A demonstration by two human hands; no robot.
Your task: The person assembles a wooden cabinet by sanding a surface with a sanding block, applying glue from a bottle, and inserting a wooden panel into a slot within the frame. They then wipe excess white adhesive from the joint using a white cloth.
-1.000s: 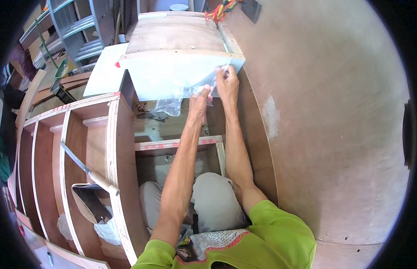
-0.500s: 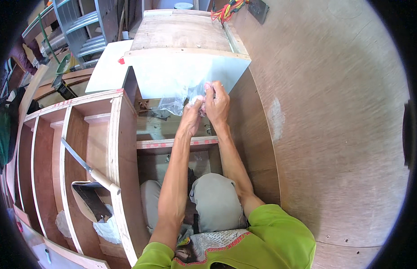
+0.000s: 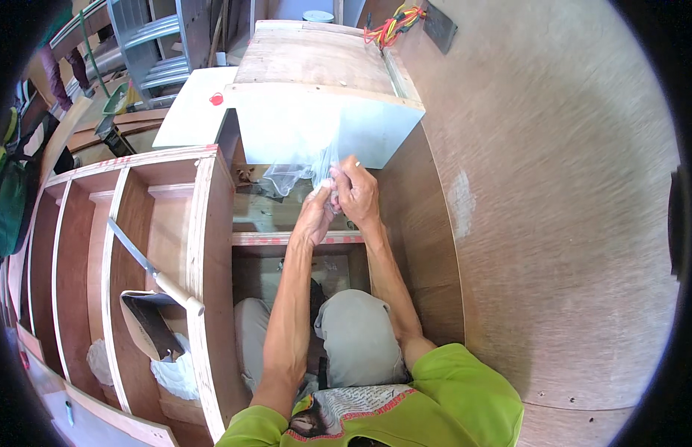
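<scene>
Left hand (image 3: pixel 313 218) and right hand (image 3: pixel 359 194) had clear plastic film (image 3: pixel 284 179) bunched, not clear of the box

Both hands were clenched on the film, side by side and nearly touching, just below the lower edge of a white panel (image 3: pixel 286 123) fronting a wooden box (image 3: pixel 316 59). Exact finger contact was hidden in the folds.

Done, by the look of it: a portion was gathered into a taut, twisted bunch between the fists.

Left: a slack flap hung to the left of the hands at the panel's lower edge; pleats ran from the fists up over the panel face. Glare hid the upper end, so couldn't tell if it was stuck there or just draped, or how much remained. My read: partway, not finished.

Off to the left, a long-bladed hand tool (image 3: pixel 178 292), probably a saw, lay across the plywood shelf frame (image 3: pixel 216 357), untouched.
</scene>
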